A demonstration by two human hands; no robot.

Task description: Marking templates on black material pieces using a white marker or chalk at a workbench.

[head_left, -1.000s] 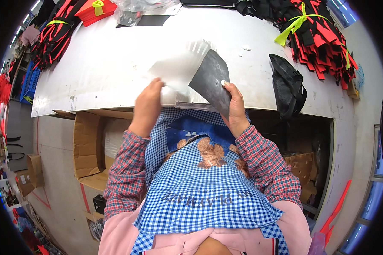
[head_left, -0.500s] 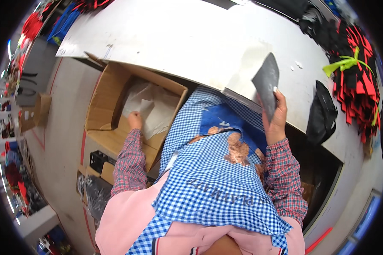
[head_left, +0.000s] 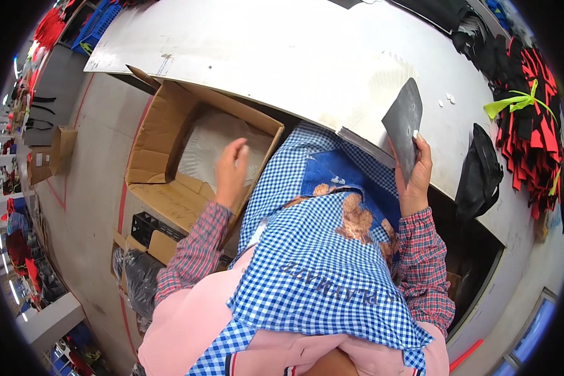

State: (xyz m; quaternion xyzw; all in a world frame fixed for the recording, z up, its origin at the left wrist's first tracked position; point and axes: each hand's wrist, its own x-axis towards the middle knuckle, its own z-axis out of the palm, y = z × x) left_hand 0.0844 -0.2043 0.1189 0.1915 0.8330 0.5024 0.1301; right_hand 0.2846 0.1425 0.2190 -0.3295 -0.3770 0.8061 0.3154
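My left hand (head_left: 232, 170) hovers over the near right side of an open cardboard box (head_left: 145, 150), fingers stretched out and holding nothing. Translucent whitish sheeting (head_left: 208, 145) lies inside the box. A flat dark grey piece with a curved edge and small holes (head_left: 403, 119) is gripped in my right hand (head_left: 416, 168), thumb on its face; its exact kind I cannot make out. Just left of that piece, a stack of thin sheets (head_left: 365, 145) sits at the table's near edge.
The white table (head_left: 244, 47) spans the far side. A black pouch-like item (head_left: 479, 169) hangs over its edge at right, beside bundled red and black strips (head_left: 526, 119) tied with a yellow-green band. A black crate (head_left: 153, 229) and dark plastic-wrapped goods (head_left: 141, 276) stand at lower left.
My left hand has risen from inside the box and moved right, its curled fingers now stretched out. My right hand still holds the grey piece, nearly unmoved.
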